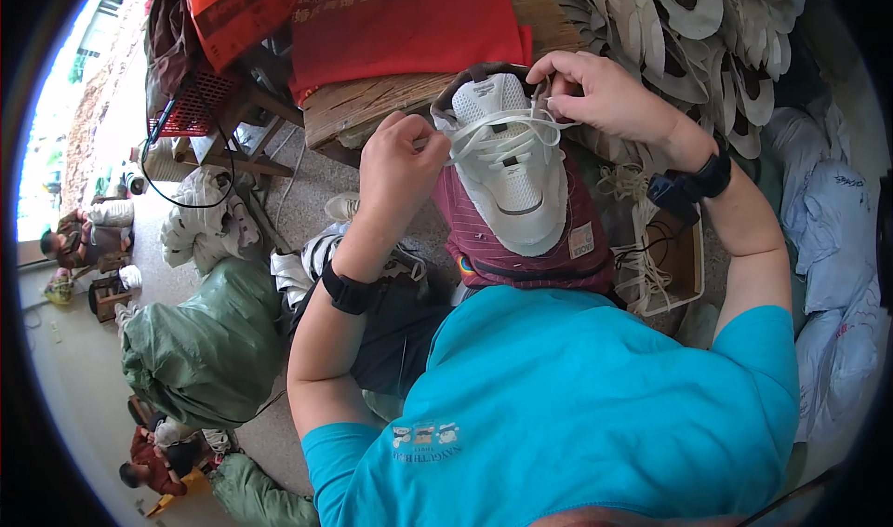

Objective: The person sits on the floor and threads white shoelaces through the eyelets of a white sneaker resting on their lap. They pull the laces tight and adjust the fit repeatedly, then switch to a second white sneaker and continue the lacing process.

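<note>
Clearly the step in hand is lacing: a white shoe upper (pixel 510 160) sits heel-far, toe-near on a dark red striped cloth (pixel 539 239) across the person's lap, and a white lace (pixel 498 132) runs across its eyelets near the collar. The work looks to be at the upper rows, so most of the lacing appears done, though the lower rows are hard to read.

The left hand (pixel 400 169) is closed into a loose fist just left of the shoe, its fingers (pixel 430 146) pinched on one end of the lace and drawing it out to the left. The right hand (pixel 600 90) lies over the far right side of the collar, fingers (pixel 558 85) curled and pressed together on the other run of lace where it meets the upper; whether it grips the lace or only pins it cannot be told. Neither hand is spread open.

The next move, judging from this, calls for keeping even tension on both ends and steadying the collar, since the soft upper could twist on the lap.

A wooden bench (pixel 391 99) with red cloth (pixel 400 15) stands far behind the shoe, white cut pieces (pixel 707 34) are stacked far right, and a box of laces (pixel 665 257) sits just right of the lap.
</note>
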Action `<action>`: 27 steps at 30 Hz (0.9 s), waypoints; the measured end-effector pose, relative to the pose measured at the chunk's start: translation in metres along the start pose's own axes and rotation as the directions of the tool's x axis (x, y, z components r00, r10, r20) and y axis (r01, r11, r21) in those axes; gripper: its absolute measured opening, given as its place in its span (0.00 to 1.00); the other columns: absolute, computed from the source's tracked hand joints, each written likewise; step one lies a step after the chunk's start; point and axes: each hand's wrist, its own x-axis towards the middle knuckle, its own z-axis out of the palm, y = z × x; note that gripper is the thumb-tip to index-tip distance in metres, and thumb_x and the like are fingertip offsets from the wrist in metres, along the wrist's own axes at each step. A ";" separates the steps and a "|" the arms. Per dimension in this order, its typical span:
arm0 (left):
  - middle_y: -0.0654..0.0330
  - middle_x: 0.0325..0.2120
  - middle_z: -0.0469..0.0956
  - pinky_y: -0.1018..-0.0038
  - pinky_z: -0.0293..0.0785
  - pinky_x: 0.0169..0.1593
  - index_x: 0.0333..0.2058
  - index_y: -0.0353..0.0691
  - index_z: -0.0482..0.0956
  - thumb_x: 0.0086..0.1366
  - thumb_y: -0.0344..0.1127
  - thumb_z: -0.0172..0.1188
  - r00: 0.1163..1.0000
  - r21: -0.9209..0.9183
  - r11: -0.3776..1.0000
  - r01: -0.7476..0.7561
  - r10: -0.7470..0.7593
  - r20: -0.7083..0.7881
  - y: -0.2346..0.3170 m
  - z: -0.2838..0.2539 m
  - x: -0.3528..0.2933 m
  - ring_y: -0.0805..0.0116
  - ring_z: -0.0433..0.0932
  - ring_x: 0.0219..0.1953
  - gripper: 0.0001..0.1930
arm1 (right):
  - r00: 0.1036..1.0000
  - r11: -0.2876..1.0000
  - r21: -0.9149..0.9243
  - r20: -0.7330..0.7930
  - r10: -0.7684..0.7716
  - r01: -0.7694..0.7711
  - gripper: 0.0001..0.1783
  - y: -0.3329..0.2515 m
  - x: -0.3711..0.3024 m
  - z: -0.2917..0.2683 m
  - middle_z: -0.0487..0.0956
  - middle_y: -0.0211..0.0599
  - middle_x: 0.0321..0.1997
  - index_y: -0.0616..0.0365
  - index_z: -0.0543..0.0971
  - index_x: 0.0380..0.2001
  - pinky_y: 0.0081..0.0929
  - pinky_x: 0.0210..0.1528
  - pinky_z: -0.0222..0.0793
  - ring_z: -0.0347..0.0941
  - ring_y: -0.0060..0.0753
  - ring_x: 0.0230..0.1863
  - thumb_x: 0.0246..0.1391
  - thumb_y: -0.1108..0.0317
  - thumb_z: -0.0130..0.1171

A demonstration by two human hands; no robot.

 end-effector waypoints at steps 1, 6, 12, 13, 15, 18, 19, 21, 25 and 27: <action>0.55 0.24 0.72 0.71 0.70 0.34 0.24 0.32 0.78 0.55 0.33 0.59 1.000 0.044 0.999 -0.009 0.008 0.018 0.000 -0.001 0.001 0.63 0.73 0.27 0.09 | 0.998 0.999 0.043 0.053 0.031 -0.033 0.16 0.001 0.001 -0.004 0.74 0.26 0.25 0.62 0.76 0.46 0.21 0.36 0.70 0.72 0.17 0.30 0.52 0.74 0.57; 0.52 0.26 0.74 0.61 0.72 0.37 0.24 0.34 0.77 0.55 0.39 0.59 0.993 0.130 0.988 -0.081 0.069 0.098 0.005 -0.004 0.015 0.50 0.76 0.32 0.12 | 0.993 0.997 0.035 0.104 0.064 -0.068 0.15 0.011 0.017 -0.013 0.75 0.26 0.26 0.64 0.76 0.46 0.18 0.35 0.70 0.73 0.17 0.30 0.54 0.74 0.56; 0.59 0.33 0.73 0.65 0.71 0.41 0.30 0.40 0.80 0.53 0.44 0.69 0.959 0.312 0.914 -0.260 0.208 0.192 0.002 -0.027 0.039 0.59 0.75 0.39 0.14 | 0.979 0.993 0.036 0.175 0.106 -0.114 0.14 0.016 0.027 -0.014 0.78 0.30 0.30 0.64 0.78 0.44 0.18 0.36 0.70 0.73 0.18 0.30 0.54 0.72 0.57; 0.59 0.33 0.72 0.67 0.71 0.40 0.33 0.40 0.80 0.53 0.42 0.69 0.938 0.197 0.937 -0.289 0.236 0.256 -0.001 -0.029 0.043 0.62 0.74 0.38 0.14 | 0.978 0.997 0.014 0.193 0.075 -0.079 0.14 0.016 0.028 -0.015 0.78 0.30 0.30 0.63 0.78 0.44 0.19 0.36 0.70 0.73 0.19 0.30 0.54 0.72 0.57; 0.61 0.33 0.70 0.71 0.71 0.39 0.37 0.40 0.81 0.54 0.38 0.71 0.879 -0.043 0.948 -0.315 0.308 0.365 -0.007 -0.032 0.051 0.68 0.73 0.35 0.15 | 0.973 1.000 -0.030 0.230 0.012 -0.005 0.13 0.013 0.032 -0.016 0.79 0.31 0.31 0.63 0.78 0.43 0.20 0.36 0.70 0.74 0.20 0.31 0.53 0.71 0.58; 0.63 0.36 0.68 0.75 0.69 0.38 0.37 0.39 0.82 0.58 0.40 0.69 0.835 -0.104 0.971 -0.217 0.240 0.495 -0.016 -0.029 0.058 0.73 0.71 0.36 0.13 | 0.935 0.991 -0.116 0.353 -0.022 0.067 0.14 0.002 0.033 -0.024 0.79 0.31 0.32 0.62 0.79 0.41 0.24 0.36 0.70 0.74 0.22 0.32 0.52 0.69 0.60; 0.64 0.35 0.68 0.76 0.69 0.38 0.36 0.39 0.82 0.58 0.40 0.69 0.834 -0.083 0.977 -0.199 0.213 0.509 -0.014 -0.029 0.061 0.74 0.71 0.36 0.12 | 0.919 0.987 -0.145 0.393 -0.005 0.067 0.13 0.000 0.034 -0.029 0.79 0.31 0.32 0.62 0.79 0.41 0.25 0.36 0.70 0.73 0.22 0.32 0.51 0.68 0.61; 0.64 0.33 0.69 0.77 0.69 0.37 0.34 0.38 0.83 0.60 0.40 0.68 0.831 -0.036 0.987 -0.159 0.154 0.534 -0.005 -0.032 0.065 0.75 0.71 0.35 0.11 | 0.881 0.977 -0.199 0.472 0.030 0.074 0.13 -0.004 0.039 -0.038 0.79 0.31 0.31 0.62 0.79 0.39 0.26 0.36 0.69 0.73 0.23 0.32 0.51 0.67 0.62; 0.61 0.31 0.69 0.71 0.70 0.38 0.30 0.37 0.83 0.58 0.40 0.66 0.840 -0.059 0.995 -0.084 0.103 0.533 -0.006 -0.020 0.072 0.69 0.72 0.34 0.11 | 0.912 0.929 -0.357 0.407 0.062 0.096 0.13 -0.016 0.044 -0.030 0.78 0.33 0.26 0.63 0.81 0.31 0.26 0.34 0.68 0.73 0.23 0.29 0.49 0.63 0.64; 0.65 0.28 0.68 0.76 0.68 0.34 0.30 0.36 0.83 0.59 0.36 0.65 0.882 -0.017 0.993 -0.116 0.110 0.457 -0.004 -0.010 0.071 0.74 0.70 0.31 0.09 | 0.902 0.932 -0.312 0.431 -0.036 0.186 0.14 -0.003 0.053 -0.028 0.77 0.34 0.23 0.65 0.80 0.27 0.26 0.32 0.68 0.72 0.23 0.27 0.48 0.62 0.65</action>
